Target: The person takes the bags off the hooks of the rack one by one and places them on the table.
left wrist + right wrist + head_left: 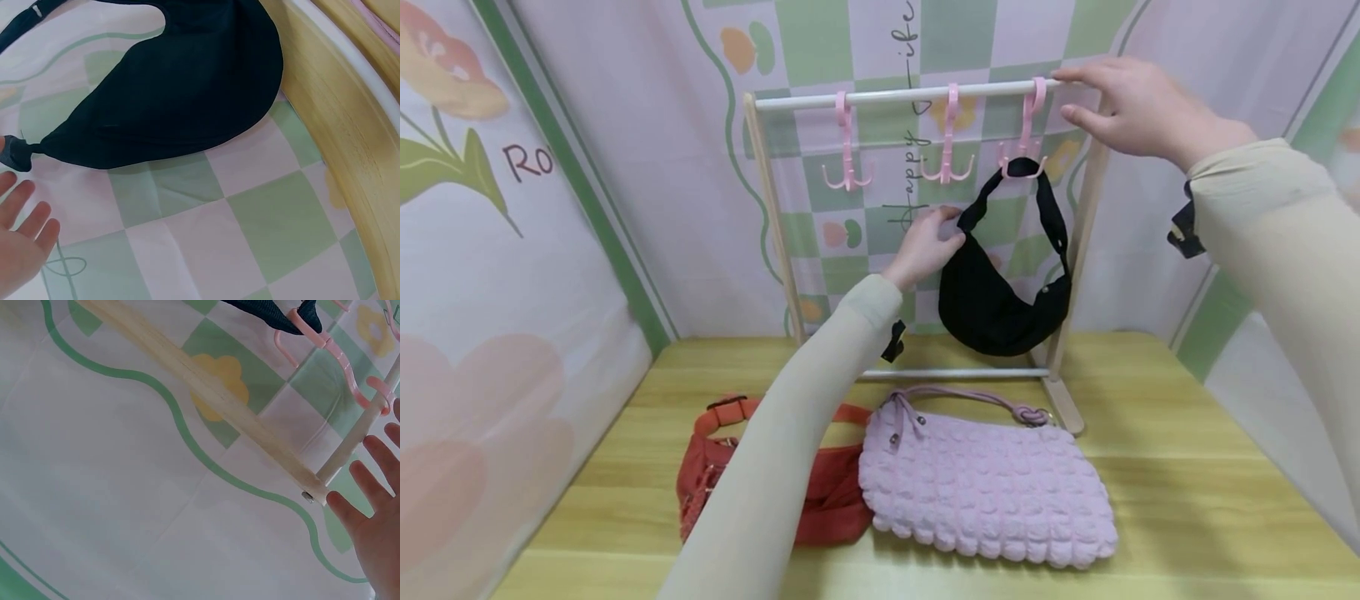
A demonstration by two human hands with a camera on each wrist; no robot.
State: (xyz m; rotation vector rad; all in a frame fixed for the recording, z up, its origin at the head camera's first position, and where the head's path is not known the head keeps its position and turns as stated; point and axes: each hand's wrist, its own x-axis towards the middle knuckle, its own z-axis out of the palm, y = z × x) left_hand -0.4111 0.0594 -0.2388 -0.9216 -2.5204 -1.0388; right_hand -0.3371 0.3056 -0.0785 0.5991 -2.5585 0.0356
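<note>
A black shoulder bag (992, 300) hangs by its strap from the rightmost pink hook (1028, 125). My left hand (925, 246) is at the bag's left side in the head view, where thumb and forefinger pinch the lower strap end. Its other fingers (36, 219) are spread below the strap in the left wrist view. At the right end of the white rail (895, 97), my right hand (1138, 112) has its fingers extended, the fingertips beside the hook's top. The right wrist view shows those fingers (375, 481) spread near the rail.
Two more pink hooks (847, 146) (948, 142) hang on the rail to the left. In front of the wooden rack (1078, 250), a pink puffy handbag (985, 483) lies on the wooden table (1187, 500). Beside it is a red bag (831, 500), partly covered by my left sleeve.
</note>
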